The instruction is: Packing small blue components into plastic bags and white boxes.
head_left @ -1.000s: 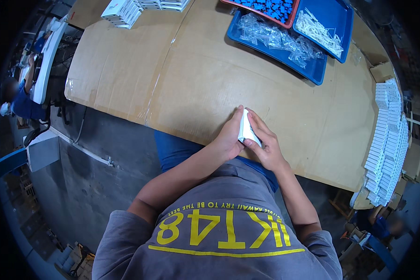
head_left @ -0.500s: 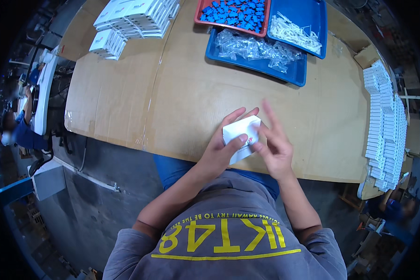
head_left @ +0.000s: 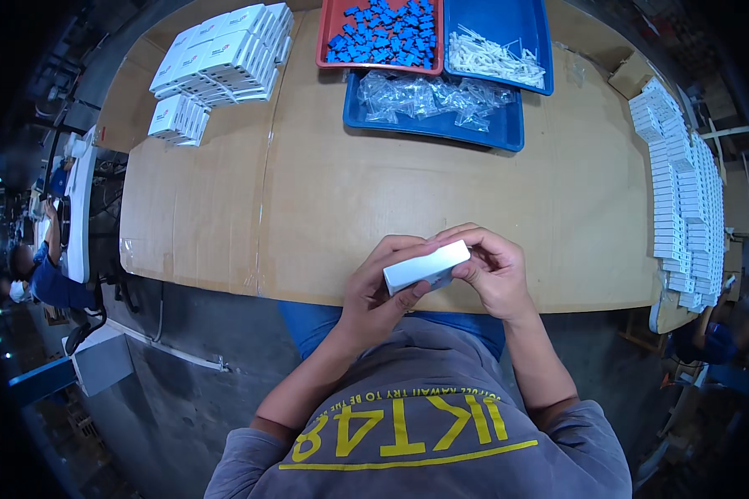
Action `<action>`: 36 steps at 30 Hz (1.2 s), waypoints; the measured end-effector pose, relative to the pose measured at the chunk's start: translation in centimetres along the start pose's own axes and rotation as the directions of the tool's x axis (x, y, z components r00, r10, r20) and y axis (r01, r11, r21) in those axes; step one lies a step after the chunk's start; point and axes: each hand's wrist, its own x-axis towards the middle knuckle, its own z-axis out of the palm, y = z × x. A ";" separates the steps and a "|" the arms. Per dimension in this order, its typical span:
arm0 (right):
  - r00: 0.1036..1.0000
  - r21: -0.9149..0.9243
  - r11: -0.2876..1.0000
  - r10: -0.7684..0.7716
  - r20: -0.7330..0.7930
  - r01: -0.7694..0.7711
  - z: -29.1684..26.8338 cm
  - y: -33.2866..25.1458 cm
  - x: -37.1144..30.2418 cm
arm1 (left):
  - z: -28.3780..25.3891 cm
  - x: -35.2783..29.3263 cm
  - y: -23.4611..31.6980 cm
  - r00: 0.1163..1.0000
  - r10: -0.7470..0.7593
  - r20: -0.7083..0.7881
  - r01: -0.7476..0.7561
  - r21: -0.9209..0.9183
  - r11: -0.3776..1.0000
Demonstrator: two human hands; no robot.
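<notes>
Grasping a flat white cardboard box [head_left: 426, 266] above the near side of the tan cardboard-covered worktop [head_left: 349, 195], with fingers of left hand [head_left: 373, 293] and right hand [head_left: 501, 276] at opposite ends, apparently for steadiness.

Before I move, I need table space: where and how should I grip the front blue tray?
Probably by its front rim, near both corners, from your side: that edge lies open, while the red tray and rear blue tray hide its back. The left hand and right hand hold a white box.
</notes>
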 end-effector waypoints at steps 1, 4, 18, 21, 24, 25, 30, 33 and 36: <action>1.000 -0.026 1.000 0.012 0.002 -0.012 -0.1 0.0 -0.1 | -0.1 -0.2 -0.1 1.000 -0.011 0.010 0.011 0.023 1.000; 0.999 -0.033 0.999 0.037 0.017 -0.037 -0.5 0.3 -0.2 | -0.4 -0.2 -0.5 0.999 -0.009 0.040 0.008 0.023 1.000; 0.965 -0.001 0.999 0.041 -0.258 -0.043 -0.1 1.7 -0.5 | -0.8 0.4 -2.5 0.950 -0.201 -0.239 0.152 -0.208 0.966; 0.948 -0.078 0.997 -0.029 -0.316 0.004 0.5 0.4 -0.1 | -1.0 0.1 -2.6 0.961 -0.143 -0.236 0.142 -0.024 0.990; 0.950 -0.130 0.991 -0.011 -0.311 -0.031 0.6 0.2 -0.6 | -0.5 0.0 -1.6 0.984 -0.071 -0.163 0.081 0.053 0.995; 0.951 -0.167 0.984 0.010 -0.309 -0.065 0.7 0.3 -1.0 | -0.1 0.2 -1.2 0.992 -0.066 -0.107 0.069 0.018 0.997; 0.972 -0.065 0.997 0.021 -0.232 -0.037 1.1 0.2 -2.1 | 1.1 0.1 -0.3 0.996 -0.088 0.027 0.090 -0.095 0.991; 0.973 0.084 0.993 0.103 -0.205 -0.088 0.6 -0.9 -2.7 | 1.8 -0.3 0.5 1.000 -0.028 -0.013 0.027 -0.056 0.998; 0.991 -0.003 0.998 0.063 -0.117 -0.064 -0.5 -1.6 -3.6 | 2.8 -0.6 1.3 1.000 -0.020 -0.001 0.020 -0.039 0.999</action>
